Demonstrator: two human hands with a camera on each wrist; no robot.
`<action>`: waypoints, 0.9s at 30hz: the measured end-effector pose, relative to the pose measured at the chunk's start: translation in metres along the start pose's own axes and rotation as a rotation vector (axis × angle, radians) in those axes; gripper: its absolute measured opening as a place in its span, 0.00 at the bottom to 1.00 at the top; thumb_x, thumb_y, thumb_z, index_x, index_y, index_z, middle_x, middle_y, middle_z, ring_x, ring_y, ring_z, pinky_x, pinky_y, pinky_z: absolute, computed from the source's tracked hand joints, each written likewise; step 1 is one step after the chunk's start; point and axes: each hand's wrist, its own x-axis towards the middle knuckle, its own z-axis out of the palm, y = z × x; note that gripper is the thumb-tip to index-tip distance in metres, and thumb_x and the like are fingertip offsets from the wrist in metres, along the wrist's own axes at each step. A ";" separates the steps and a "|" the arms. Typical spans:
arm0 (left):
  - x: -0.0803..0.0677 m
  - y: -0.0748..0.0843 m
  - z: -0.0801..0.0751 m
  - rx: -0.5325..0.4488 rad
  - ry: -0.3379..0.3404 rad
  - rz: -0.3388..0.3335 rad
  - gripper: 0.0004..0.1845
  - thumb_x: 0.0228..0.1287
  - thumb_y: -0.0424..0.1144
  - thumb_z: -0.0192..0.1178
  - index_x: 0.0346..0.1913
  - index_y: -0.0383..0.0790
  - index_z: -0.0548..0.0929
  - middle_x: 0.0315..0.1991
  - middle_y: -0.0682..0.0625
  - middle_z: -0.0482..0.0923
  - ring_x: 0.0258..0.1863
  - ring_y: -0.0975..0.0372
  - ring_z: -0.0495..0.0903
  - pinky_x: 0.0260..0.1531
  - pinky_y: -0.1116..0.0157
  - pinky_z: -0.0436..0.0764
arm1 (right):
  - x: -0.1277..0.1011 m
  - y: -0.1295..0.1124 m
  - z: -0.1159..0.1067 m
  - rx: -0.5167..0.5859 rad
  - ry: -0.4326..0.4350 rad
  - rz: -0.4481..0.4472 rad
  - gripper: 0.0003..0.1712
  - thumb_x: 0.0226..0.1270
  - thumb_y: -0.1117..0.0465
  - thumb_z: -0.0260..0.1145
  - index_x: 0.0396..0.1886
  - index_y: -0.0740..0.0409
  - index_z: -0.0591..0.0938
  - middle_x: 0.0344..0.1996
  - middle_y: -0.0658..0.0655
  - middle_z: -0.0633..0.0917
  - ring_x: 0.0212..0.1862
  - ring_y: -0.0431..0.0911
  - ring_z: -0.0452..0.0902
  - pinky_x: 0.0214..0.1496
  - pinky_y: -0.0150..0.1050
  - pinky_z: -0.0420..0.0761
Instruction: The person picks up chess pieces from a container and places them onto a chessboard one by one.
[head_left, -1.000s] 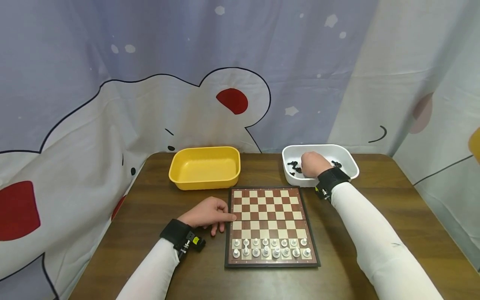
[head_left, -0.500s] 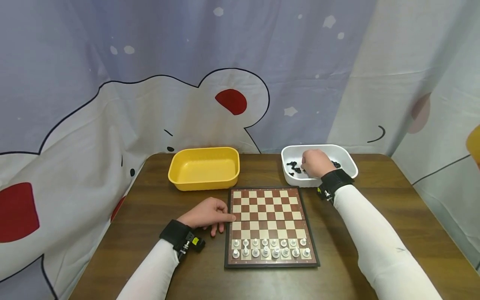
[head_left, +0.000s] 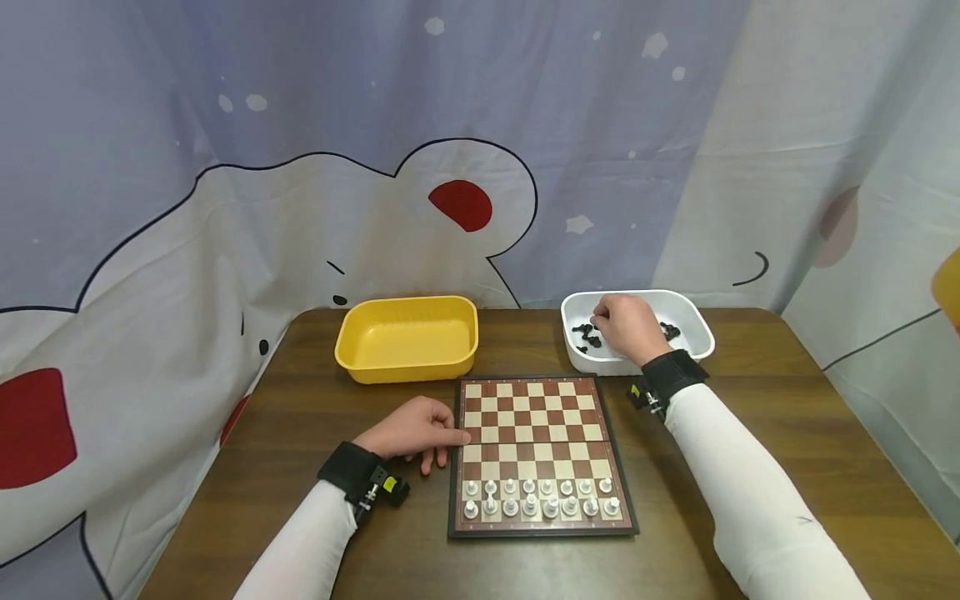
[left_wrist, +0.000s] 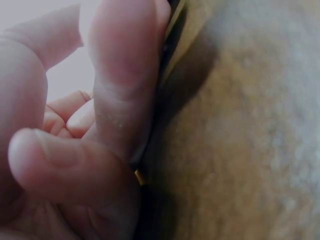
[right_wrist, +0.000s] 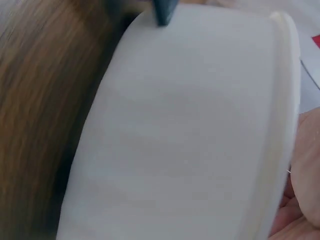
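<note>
The yellow tub point(head_left: 408, 372) is sitting close to the far edge of the worktop point(head_left: 405, 546), left of its middle; nothing is showing inside it. The left hand point(head_left: 416, 425) is resting at the board's left edge, one digit lying straight over the border, the others hanging loosely bent beside it. The board point(head_left: 536, 454) is lying flat between the tubs and the near edge; it is looking stiff and fairly light, so a fingertip at the border should be enough for steadying it. The white pieces point(head_left: 551, 510) are standing in two rows along the board's near edge; they are seeming small and easy to topple. The white tub point(head_left: 600, 365) is sitting near the far edge, toward the far right corner; its walls are looking smooth and firm. The black pieces point(head_left: 595, 342) are lying loose in it, one cluster toward its left end, another toward its right; they are probably hard, very light and a little slippery, so a soft thumb-and-finger pinch round the body should be suiting them better than a squeeze at the tip. The right hand point(head_left: 632, 327) is hovering over that tub, fingers drawn narrow; whether they are holding a piece, one cannot tell.
</note>
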 end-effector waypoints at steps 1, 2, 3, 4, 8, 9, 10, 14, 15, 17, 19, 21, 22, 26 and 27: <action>0.000 0.000 0.000 0.000 0.000 0.001 0.25 0.73 0.62 0.74 0.33 0.42 0.87 0.25 0.45 0.89 0.14 0.59 0.84 0.14 0.68 0.70 | -0.001 -0.002 -0.001 0.012 0.008 0.001 0.05 0.76 0.66 0.74 0.43 0.66 0.91 0.39 0.64 0.93 0.43 0.61 0.89 0.50 0.58 0.85; 0.000 0.000 0.000 0.001 0.000 0.001 0.25 0.74 0.61 0.74 0.33 0.42 0.87 0.25 0.45 0.89 0.14 0.59 0.84 0.14 0.68 0.70 | -0.002 -0.004 -0.001 0.023 0.018 0.002 0.05 0.76 0.66 0.74 0.43 0.66 0.91 0.39 0.64 0.93 0.43 0.61 0.89 0.50 0.58 0.84; -0.001 0.000 0.000 0.003 0.000 0.001 0.25 0.74 0.62 0.74 0.33 0.42 0.87 0.25 0.45 0.89 0.14 0.59 0.84 0.14 0.68 0.70 | -0.004 -0.006 -0.002 0.034 0.028 0.002 0.05 0.76 0.66 0.75 0.43 0.66 0.91 0.39 0.64 0.93 0.42 0.60 0.89 0.50 0.58 0.84; -0.001 0.000 0.000 0.004 0.000 0.001 0.25 0.74 0.62 0.73 0.33 0.42 0.87 0.25 0.45 0.89 0.14 0.59 0.84 0.14 0.68 0.71 | -0.005 -0.008 -0.003 0.048 0.039 0.002 0.05 0.76 0.66 0.75 0.43 0.65 0.91 0.39 0.64 0.93 0.42 0.60 0.89 0.50 0.58 0.84; 0.000 0.000 -0.001 0.006 0.000 0.007 0.25 0.74 0.63 0.73 0.33 0.43 0.87 0.25 0.46 0.89 0.15 0.59 0.84 0.14 0.68 0.71 | -0.010 -0.014 -0.002 0.099 0.083 0.006 0.06 0.76 0.65 0.76 0.44 0.64 0.91 0.40 0.64 0.93 0.42 0.60 0.89 0.48 0.57 0.84; 0.000 0.000 -0.001 0.006 0.000 0.008 0.25 0.73 0.63 0.73 0.33 0.43 0.87 0.25 0.46 0.89 0.15 0.59 0.84 0.14 0.68 0.71 | -0.011 -0.016 -0.002 0.108 0.094 0.004 0.06 0.76 0.64 0.76 0.44 0.64 0.91 0.40 0.64 0.93 0.42 0.60 0.89 0.48 0.57 0.85; 0.000 0.000 -0.001 0.004 -0.001 0.010 0.25 0.73 0.63 0.73 0.33 0.44 0.87 0.25 0.46 0.89 0.15 0.59 0.85 0.14 0.68 0.71 | -0.012 -0.018 -0.002 0.115 0.105 0.001 0.06 0.76 0.64 0.76 0.44 0.64 0.91 0.40 0.64 0.93 0.42 0.60 0.89 0.48 0.56 0.85; 0.000 0.000 -0.001 0.002 -0.004 0.009 0.25 0.73 0.63 0.73 0.33 0.44 0.87 0.25 0.45 0.89 0.15 0.59 0.84 0.14 0.68 0.71 | -0.013 -0.030 -0.004 0.115 0.144 -0.026 0.06 0.76 0.65 0.76 0.45 0.64 0.91 0.41 0.64 0.92 0.43 0.60 0.89 0.48 0.57 0.85; 0.000 0.000 -0.001 0.002 -0.004 0.008 0.25 0.73 0.63 0.73 0.33 0.43 0.87 0.25 0.45 0.89 0.15 0.59 0.84 0.14 0.68 0.71 | -0.013 -0.033 -0.004 0.114 0.151 -0.034 0.06 0.76 0.65 0.76 0.45 0.64 0.91 0.41 0.64 0.92 0.43 0.60 0.89 0.48 0.57 0.85; 0.000 0.000 -0.002 0.002 -0.004 0.008 0.25 0.73 0.63 0.74 0.33 0.43 0.88 0.25 0.45 0.89 0.15 0.58 0.84 0.14 0.68 0.71 | -0.013 -0.040 -0.004 0.112 0.163 -0.054 0.06 0.76 0.65 0.76 0.45 0.64 0.91 0.41 0.64 0.92 0.43 0.60 0.89 0.48 0.57 0.85; -0.001 0.000 -0.002 0.003 -0.002 0.007 0.26 0.73 0.64 0.74 0.34 0.43 0.88 0.25 0.45 0.89 0.15 0.58 0.84 0.14 0.68 0.71 | -0.013 -0.047 -0.003 0.115 0.171 -0.078 0.05 0.76 0.66 0.76 0.45 0.64 0.91 0.41 0.63 0.92 0.43 0.59 0.89 0.48 0.56 0.85; -0.001 0.000 -0.003 0.001 -0.002 0.006 0.26 0.73 0.63 0.73 0.34 0.43 0.88 0.25 0.45 0.89 0.15 0.58 0.84 0.14 0.68 0.71 | -0.013 -0.054 -0.002 0.123 0.176 -0.108 0.05 0.76 0.66 0.76 0.45 0.64 0.91 0.40 0.63 0.91 0.42 0.58 0.88 0.46 0.55 0.85; -0.001 0.000 -0.003 0.000 -0.004 0.004 0.25 0.73 0.63 0.74 0.34 0.43 0.88 0.25 0.45 0.89 0.15 0.58 0.84 0.14 0.68 0.71 | -0.014 -0.057 -0.001 0.126 0.179 -0.124 0.04 0.76 0.66 0.76 0.45 0.64 0.91 0.40 0.63 0.91 0.41 0.58 0.88 0.45 0.54 0.86; 0.000 0.001 -0.002 0.006 -0.009 0.003 0.25 0.73 0.63 0.73 0.33 0.43 0.87 0.25 0.45 0.89 0.15 0.58 0.85 0.14 0.68 0.71 | -0.018 -0.072 0.001 0.147 0.185 -0.196 0.04 0.76 0.66 0.77 0.45 0.63 0.90 0.39 0.61 0.90 0.40 0.56 0.88 0.43 0.52 0.86; 0.000 0.001 -0.002 0.008 -0.009 0.002 0.25 0.73 0.63 0.74 0.33 0.43 0.87 0.25 0.45 0.89 0.15 0.58 0.85 0.14 0.68 0.71 | -0.019 -0.076 0.001 0.154 0.186 -0.217 0.04 0.76 0.66 0.77 0.45 0.62 0.90 0.39 0.60 0.90 0.40 0.55 0.88 0.43 0.52 0.86</action>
